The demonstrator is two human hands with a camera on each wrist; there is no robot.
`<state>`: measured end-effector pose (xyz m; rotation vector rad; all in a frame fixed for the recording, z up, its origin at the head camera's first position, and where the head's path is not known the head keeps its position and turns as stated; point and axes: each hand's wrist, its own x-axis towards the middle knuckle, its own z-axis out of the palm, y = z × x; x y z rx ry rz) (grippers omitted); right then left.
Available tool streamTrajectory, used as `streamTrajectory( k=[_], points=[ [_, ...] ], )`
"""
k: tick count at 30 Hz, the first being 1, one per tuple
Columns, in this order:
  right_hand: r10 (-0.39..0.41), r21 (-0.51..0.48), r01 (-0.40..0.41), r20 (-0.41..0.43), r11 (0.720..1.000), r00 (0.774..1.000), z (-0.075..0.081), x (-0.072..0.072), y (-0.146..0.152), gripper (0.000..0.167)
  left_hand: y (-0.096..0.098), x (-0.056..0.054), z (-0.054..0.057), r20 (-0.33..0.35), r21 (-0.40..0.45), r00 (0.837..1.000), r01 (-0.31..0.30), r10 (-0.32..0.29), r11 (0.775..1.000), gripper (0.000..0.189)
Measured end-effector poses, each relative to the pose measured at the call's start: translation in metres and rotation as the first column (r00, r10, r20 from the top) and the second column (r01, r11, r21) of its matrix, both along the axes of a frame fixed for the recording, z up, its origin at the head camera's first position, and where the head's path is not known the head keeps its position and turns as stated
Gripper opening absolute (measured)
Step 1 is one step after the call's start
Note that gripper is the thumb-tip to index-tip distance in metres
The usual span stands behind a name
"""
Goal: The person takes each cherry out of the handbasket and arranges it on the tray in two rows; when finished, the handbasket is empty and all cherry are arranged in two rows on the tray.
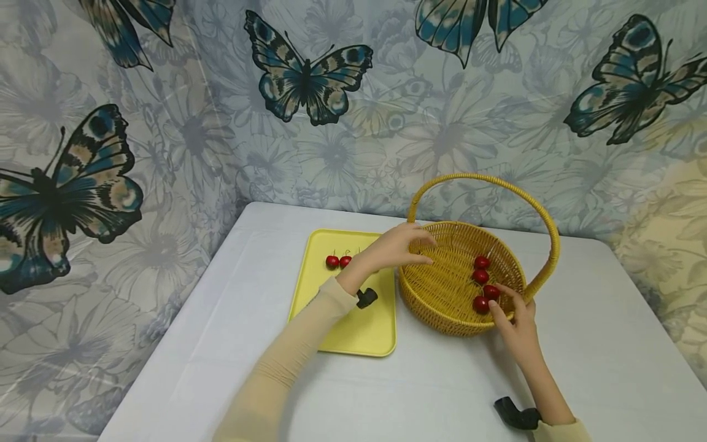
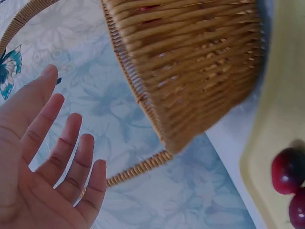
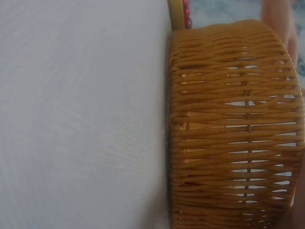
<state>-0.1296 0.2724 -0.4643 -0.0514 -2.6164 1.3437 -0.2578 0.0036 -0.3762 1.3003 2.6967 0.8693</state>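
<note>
A round wicker basket [image 1: 442, 307] with a tall hooped handle [image 1: 486, 178] holds several red cherries [image 1: 481, 263] along its right side. My right hand [image 1: 519, 328] reaches over the basket's near right rim. Its thumb and index finger pinch a cherry [image 1: 490, 291] inside, beside another cherry [image 1: 481, 305]. In the right wrist view, the woven wall [image 3: 233, 124] hides the fingertips. My left hand [image 1: 394, 248] hovers at the basket's left rim with its fingers spread and holding nothing. The left wrist view shows the bare palm [image 2: 52, 191] and the basket's outer side [image 2: 190, 67].
A yellow tray [image 1: 359, 334] lies left of the basket, with cherries [image 1: 332, 262] near its far end, partly hidden by my left arm. Both stand on a white-covered table [image 1: 431, 393]. Behind hangs a floral cloth with butterflies [image 1: 306, 77].
</note>
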Motion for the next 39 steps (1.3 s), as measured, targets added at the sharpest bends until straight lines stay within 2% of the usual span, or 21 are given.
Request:
streamTrajectory(
  k=[3,7,14,20,24,27,32,39],
  points=[
    [0.001,-0.003,-0.001,-0.006,1.000,1.000,0.000,0.000,0.001,0.049,0.014,-0.005,0.004,0.032,0.004,0.999,0.044,-0.044,0.999,0.034],
    [0.003,-0.005,-0.003,-0.018,1.000,1.000,-0.001,0.000,0.001,0.049,0.031,-0.012,0.005,0.087,0.002,0.994,0.060,-0.060,0.998,0.034],
    [0.005,-0.003,-0.005,-0.023,1.000,1.000,-0.001,-0.003,-0.001,0.050,0.057,-0.022,0.004,0.171,-0.016,0.984,0.048,-0.045,0.999,0.035],
    [0.015,0.008,-0.015,-0.018,1.000,1.000,-0.002,-0.004,0.000,0.051,0.073,-0.032,0.000,0.208,-0.082,0.978,0.033,-0.015,0.996,0.039],
    [0.009,0.014,-0.009,-0.013,1.000,1.000,-0.004,-0.002,0.002,0.052,0.080,-0.037,0.001,0.263,-0.084,0.964,0.046,-0.023,0.995,0.038],
    [0.002,0.009,-0.002,-0.014,1.000,1.000,-0.004,-0.001,0.004,0.052,0.087,-0.037,0.004,0.285,-0.094,0.958,0.052,-0.024,0.994,0.037],
    [0.004,0.005,-0.004,-0.023,1.000,1.000,-0.003,-0.002,0.005,0.051,0.104,-0.036,0.007,0.253,-0.138,0.967,0.060,-0.023,0.989,0.036],
    [0.020,0.019,-0.020,-0.027,1.000,0.999,-0.003,0.000,0.006,0.050,0.129,-0.028,-0.004,0.254,-0.226,0.966,0.017,0.042,0.974,0.036]
  ],
)
